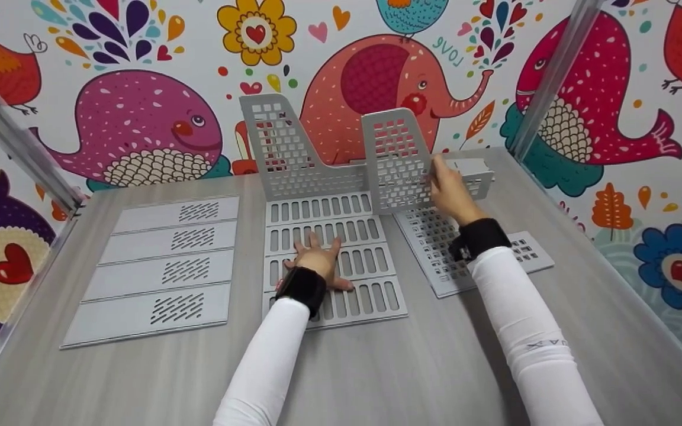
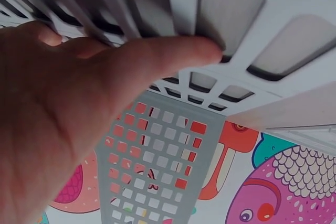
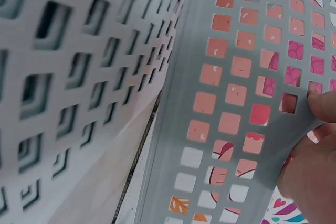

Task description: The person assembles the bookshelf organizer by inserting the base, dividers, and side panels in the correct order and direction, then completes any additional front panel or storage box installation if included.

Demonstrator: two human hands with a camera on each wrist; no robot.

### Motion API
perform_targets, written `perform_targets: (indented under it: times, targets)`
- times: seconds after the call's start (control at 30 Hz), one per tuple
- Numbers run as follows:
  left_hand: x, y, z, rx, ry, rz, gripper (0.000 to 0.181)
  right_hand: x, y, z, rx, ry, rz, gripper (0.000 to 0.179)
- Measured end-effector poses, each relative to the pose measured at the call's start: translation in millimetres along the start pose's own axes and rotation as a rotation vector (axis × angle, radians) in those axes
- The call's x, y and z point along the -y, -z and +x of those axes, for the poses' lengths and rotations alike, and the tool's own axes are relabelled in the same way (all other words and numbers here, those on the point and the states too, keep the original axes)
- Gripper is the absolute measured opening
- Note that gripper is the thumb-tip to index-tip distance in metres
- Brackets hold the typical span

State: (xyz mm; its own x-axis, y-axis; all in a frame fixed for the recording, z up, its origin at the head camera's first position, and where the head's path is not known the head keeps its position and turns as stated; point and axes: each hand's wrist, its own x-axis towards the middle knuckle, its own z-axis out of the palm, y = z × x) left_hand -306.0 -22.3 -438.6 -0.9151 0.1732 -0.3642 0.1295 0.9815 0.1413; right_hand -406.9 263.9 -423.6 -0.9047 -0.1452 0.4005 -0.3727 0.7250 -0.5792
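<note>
R hand (image 1: 452, 192): pinch on sloped edge of R upright (image 1: 397, 165), gap taken up by the sheet; exact finger wrap part-hidden. L hand (image 1: 319, 263): left of pinch, nearer the person; fingers splayed, holding nothing, resting on base (image 1: 364, 244).

R upright stands vert. at R side of base, directly left of pinch. L upright (image 1: 279, 160) farther left, low strip (image 1: 341, 180) btwn. Perf. sheet (image 1: 436, 248) flat, below pinch, toward the person. Box (image 1: 477, 171) just right of pinch. Vented sheet (image 1: 151, 254) well left of both hands.

Handling (est.): R upright prob. light, thin, fairly stiff; metal vs plastic can't tell. Smooth face, may slip; tall, so high push could lever its foot. Edges poss. sharp. Best hold: solid rim, low down, w/ base pressed flat; avoid hooking fingertips thru holes.
</note>
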Motion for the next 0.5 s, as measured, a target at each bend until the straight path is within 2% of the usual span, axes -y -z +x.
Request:
perform_targets:
  times: [0.13, 0.27, 0.4, 0.5]
  targets:
    - [-0.1, -1.6, 0.8, -0.006, -0.011, -0.005, 0.106, 0.3, -1.4, 3.3, -0.001, -0.037, -0.063, 0.021]
    - [0.8, -0.9, 0.9, -0.008, -0.024, -0.006, 0.107, 0.6, -1.0, 7.9, 0.001, -0.026, -0.062, 0.024]
    - [5.0, 0.9, 2.4, -0.007, -0.031, -0.023, 0.107, 2.4, -2.2, 13.7, 0.029, -0.022, -0.022, 0.025]
    - [7.0, 1.6, 3.1, -0.017, -0.037, -0.016, 0.107, 6.4, -11.6, 17.1, 0.06, -0.022, 0.087, 0.029]
